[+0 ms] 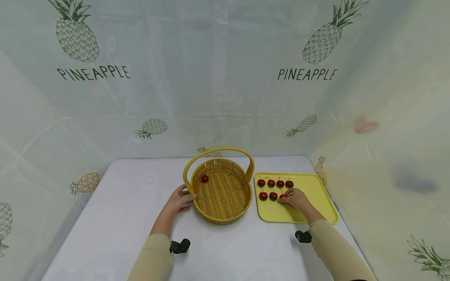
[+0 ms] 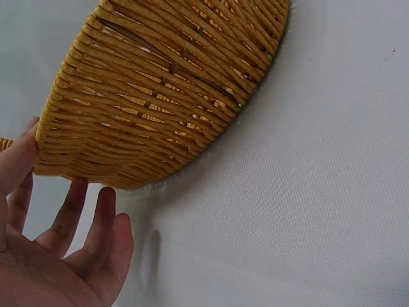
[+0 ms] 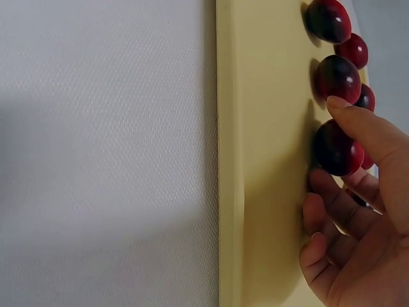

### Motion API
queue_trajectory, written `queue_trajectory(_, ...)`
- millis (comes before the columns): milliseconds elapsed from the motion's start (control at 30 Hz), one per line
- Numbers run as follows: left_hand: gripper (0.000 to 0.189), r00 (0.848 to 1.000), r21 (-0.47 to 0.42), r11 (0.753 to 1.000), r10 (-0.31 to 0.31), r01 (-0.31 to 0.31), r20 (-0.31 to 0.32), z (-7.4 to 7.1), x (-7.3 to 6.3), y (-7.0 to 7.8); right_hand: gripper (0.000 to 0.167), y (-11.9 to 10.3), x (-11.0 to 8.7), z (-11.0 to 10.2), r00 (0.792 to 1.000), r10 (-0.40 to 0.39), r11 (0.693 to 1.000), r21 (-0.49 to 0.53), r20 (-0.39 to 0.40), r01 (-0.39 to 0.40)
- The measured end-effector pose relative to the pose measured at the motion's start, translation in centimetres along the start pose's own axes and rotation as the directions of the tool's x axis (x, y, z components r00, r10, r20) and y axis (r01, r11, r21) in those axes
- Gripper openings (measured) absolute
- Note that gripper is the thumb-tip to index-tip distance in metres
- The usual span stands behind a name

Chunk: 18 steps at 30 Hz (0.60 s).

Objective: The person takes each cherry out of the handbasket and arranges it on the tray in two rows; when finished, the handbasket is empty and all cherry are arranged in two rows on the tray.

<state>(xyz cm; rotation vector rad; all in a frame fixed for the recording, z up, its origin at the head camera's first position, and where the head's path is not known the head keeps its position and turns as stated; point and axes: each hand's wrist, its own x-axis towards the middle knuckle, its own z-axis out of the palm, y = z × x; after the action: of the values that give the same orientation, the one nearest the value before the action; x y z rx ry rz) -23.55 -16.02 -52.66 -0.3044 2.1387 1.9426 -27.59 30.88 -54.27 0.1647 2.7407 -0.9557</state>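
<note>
A yellow woven basket (image 1: pixel 221 197) with an arched handle stands upright on the table, a single cherry (image 1: pixel 204 178) inside it near the left wall. My left hand (image 1: pixel 178 201) holds the basket's left side, thumb at the rim and fingertips against the outer weave (image 2: pixel 128 121). To the right, a flat yellow tray (image 1: pixel 318 195) bears dark red cherries with stems, in two rows. My right hand (image 1: pixel 298 199) pinches the cherry (image 3: pixel 337 148) at the right end of the front row, thumb on one side and fingers on the other. That cherry is low over the tray and partly covered by the fingers.
Left of the basket spreads the white table surface (image 1: pixel 133 195). A pale curtain (image 1: pixel 218 86) printed with pineapples hangs behind the table and along its sides. The tray's left edge lies close to the basket, and its right edge is near the table's right side.
</note>
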Motion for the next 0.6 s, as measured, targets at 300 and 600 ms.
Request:
queue_trajectory(300,0.058,1.000,-0.005,1.000,-0.003,0.003,-0.004,0.02,0.16,-0.11,0.044,-0.26,-0.19,-0.20,1.000,-0.008,1.000,-0.015,0.011,0.008)
queue_trajectory(600,0.057,1.000,-0.004,1.000,-0.001,0.001,-0.005,-0.06,0.08,-0.10,0.041,-0.59,-0.30,-0.49,0.999,-0.002,1.000,0.001,0.040,0.002)
